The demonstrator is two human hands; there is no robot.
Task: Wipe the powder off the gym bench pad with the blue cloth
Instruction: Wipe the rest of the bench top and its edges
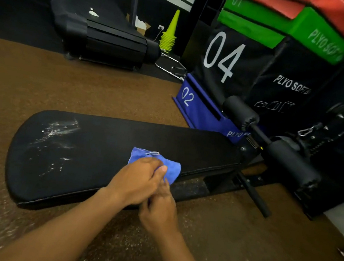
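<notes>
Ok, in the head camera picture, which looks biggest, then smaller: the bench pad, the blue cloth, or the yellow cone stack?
1. bench pad
2. blue cloth and yellow cone stack: similar here, and the cones stand farther away, so unsure.

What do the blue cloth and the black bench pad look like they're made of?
The blue cloth looks like soft microfibre or terry: matte, fuzzy, bunching in limp folds under the left hand and right hand. The bench pad looks like vinyl or faux leather over padding: smooth, dull sheen, rounded edges, white powder sitting on top.
</notes>
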